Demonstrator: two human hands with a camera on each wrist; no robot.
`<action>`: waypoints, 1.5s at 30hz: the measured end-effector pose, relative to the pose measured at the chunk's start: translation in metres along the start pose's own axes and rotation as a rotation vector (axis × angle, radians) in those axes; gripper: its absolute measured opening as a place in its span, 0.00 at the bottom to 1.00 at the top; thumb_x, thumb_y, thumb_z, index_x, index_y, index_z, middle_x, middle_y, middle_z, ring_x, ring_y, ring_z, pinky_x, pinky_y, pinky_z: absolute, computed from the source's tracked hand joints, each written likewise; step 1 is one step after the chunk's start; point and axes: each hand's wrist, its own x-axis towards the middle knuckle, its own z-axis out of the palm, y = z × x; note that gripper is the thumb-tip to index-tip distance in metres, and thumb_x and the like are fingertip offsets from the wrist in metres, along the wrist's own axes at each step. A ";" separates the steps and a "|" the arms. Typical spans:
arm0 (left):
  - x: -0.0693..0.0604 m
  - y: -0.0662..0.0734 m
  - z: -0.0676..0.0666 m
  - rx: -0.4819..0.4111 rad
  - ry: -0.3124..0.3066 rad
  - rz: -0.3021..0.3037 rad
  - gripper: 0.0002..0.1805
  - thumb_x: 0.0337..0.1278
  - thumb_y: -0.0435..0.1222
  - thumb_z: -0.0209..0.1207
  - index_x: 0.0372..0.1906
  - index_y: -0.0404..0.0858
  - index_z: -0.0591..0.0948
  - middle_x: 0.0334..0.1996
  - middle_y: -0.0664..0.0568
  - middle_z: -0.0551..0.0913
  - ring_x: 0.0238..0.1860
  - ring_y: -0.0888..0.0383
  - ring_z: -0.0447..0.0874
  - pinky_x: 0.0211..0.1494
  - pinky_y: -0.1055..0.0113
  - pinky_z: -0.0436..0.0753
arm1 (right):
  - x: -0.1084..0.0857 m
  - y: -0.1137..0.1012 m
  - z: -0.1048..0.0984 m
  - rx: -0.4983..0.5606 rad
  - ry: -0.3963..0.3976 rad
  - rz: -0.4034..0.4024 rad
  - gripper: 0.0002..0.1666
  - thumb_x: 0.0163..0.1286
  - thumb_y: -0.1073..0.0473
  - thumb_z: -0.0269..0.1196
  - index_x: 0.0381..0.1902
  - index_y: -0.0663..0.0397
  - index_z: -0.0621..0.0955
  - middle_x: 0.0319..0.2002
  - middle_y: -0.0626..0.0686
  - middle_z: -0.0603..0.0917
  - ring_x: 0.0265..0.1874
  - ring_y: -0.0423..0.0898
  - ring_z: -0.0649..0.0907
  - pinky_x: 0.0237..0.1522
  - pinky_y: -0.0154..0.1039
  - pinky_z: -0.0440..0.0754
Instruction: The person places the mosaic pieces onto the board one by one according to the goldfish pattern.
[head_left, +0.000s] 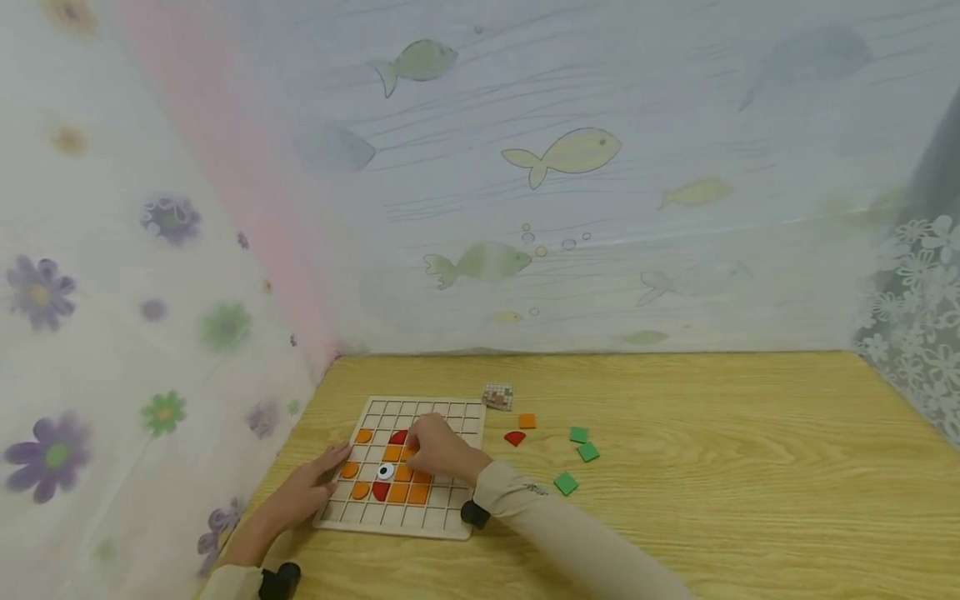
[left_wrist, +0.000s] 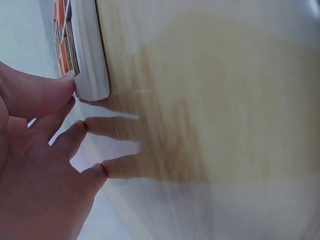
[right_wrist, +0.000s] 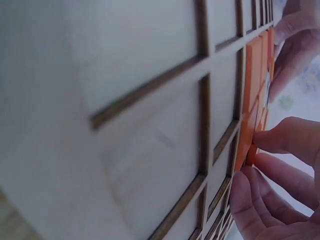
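A pale gridded wooden board point(head_left: 450, 521) lies at the left of the table, with orange square tiles point(head_left: 398, 493), orange round pieces point(head_left: 350, 470), red quarter-round pieces point(head_left: 381, 492) and a white eye piece point(head_left: 386, 472) on it. Along the board's left edge rests my left hand point(head_left: 300, 490), its thumb touching the edge and its other fingers spread on the table. Over the middle of the board, my right hand point(head_left: 444, 451) pinches an orange square tile point(right_wrist: 252, 154) between thumb and forefinger, low among the other orange tiles. The hand partly hides that tile in the head view.
Right of the board lie a loose orange square point(head_left: 527, 421), a red quarter-round point(head_left: 514, 437) and green squares point(head_left: 566, 483). A small patterned card point(head_left: 498, 397) touches or nearly touches the board's far right corner. A fish-patterned curtain point(head_left: 570, 250) hangs behind the wooden table point(head_left: 712, 467).
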 end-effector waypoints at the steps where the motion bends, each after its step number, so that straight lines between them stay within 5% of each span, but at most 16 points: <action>1: 0.000 0.001 0.000 0.000 0.002 0.001 0.33 0.58 0.24 0.50 0.71 0.32 0.60 0.70 0.33 0.53 0.70 0.35 0.45 0.67 0.38 0.51 | 0.000 -0.001 0.000 -0.009 -0.002 -0.005 0.15 0.52 0.68 0.65 0.12 0.55 0.74 0.15 0.42 0.60 0.21 0.37 0.60 0.51 0.35 0.71; 3: 0.000 0.002 -0.001 0.001 0.002 0.007 0.33 0.58 0.24 0.49 0.71 0.31 0.59 0.70 0.33 0.53 0.70 0.35 0.44 0.67 0.38 0.50 | 0.001 -0.002 0.001 -0.024 -0.008 -0.016 0.22 0.52 0.70 0.64 0.10 0.52 0.65 0.15 0.42 0.53 0.19 0.38 0.56 0.53 0.35 0.67; 7: 0.000 0.002 -0.002 0.008 0.006 0.011 0.33 0.58 0.24 0.50 0.71 0.31 0.59 0.70 0.32 0.52 0.70 0.34 0.45 0.67 0.38 0.49 | 0.001 -0.002 0.001 -0.017 -0.009 -0.053 0.28 0.53 0.72 0.63 0.10 0.51 0.57 0.16 0.43 0.46 0.17 0.39 0.50 0.31 0.33 0.58; 12: 0.001 0.002 -0.003 0.014 0.002 0.001 0.33 0.59 0.24 0.49 0.71 0.31 0.59 0.70 0.32 0.52 0.70 0.34 0.44 0.67 0.37 0.49 | 0.001 0.001 0.003 0.005 -0.010 -0.052 0.25 0.56 0.73 0.61 0.09 0.51 0.62 0.15 0.43 0.50 0.17 0.38 0.51 0.24 0.31 0.52; 16: 0.000 0.002 -0.002 0.023 0.007 0.013 0.33 0.58 0.24 0.50 0.71 0.30 0.60 0.70 0.32 0.53 0.70 0.34 0.45 0.66 0.37 0.50 | 0.001 0.004 0.006 -0.005 -0.001 -0.050 0.17 0.57 0.73 0.61 0.13 0.53 0.74 0.15 0.42 0.58 0.18 0.38 0.56 0.24 0.28 0.58; 21: -0.002 0.001 -0.002 0.016 0.011 0.010 0.33 0.58 0.24 0.50 0.70 0.30 0.60 0.70 0.30 0.52 0.70 0.33 0.45 0.66 0.37 0.51 | -0.001 0.000 0.005 -0.025 0.000 -0.067 0.18 0.58 0.72 0.61 0.13 0.54 0.71 0.14 0.44 0.57 0.17 0.39 0.57 0.23 0.29 0.56; 29: 0.000 0.000 0.000 0.018 0.027 0.024 0.33 0.57 0.24 0.50 0.70 0.30 0.60 0.69 0.30 0.53 0.70 0.33 0.46 0.66 0.37 0.51 | -0.009 -0.001 0.000 -0.087 0.006 -0.050 0.08 0.61 0.69 0.60 0.25 0.58 0.84 0.23 0.45 0.75 0.26 0.37 0.70 0.31 0.26 0.69; 36: -0.001 0.001 0.002 0.010 0.028 0.018 0.33 0.57 0.24 0.50 0.70 0.30 0.60 0.69 0.30 0.53 0.70 0.33 0.47 0.66 0.37 0.52 | -0.020 0.004 -0.016 -0.014 -0.022 -0.098 0.10 0.60 0.71 0.59 0.35 0.60 0.86 0.33 0.50 0.81 0.33 0.40 0.77 0.34 0.27 0.75; 45: -0.001 -0.003 0.004 0.011 0.045 0.031 0.33 0.57 0.24 0.50 0.70 0.30 0.60 0.69 0.30 0.54 0.69 0.32 0.48 0.65 0.36 0.53 | -0.032 0.018 -0.042 -0.067 -0.029 -0.111 0.10 0.64 0.66 0.60 0.41 0.59 0.85 0.39 0.53 0.82 0.37 0.46 0.80 0.37 0.30 0.77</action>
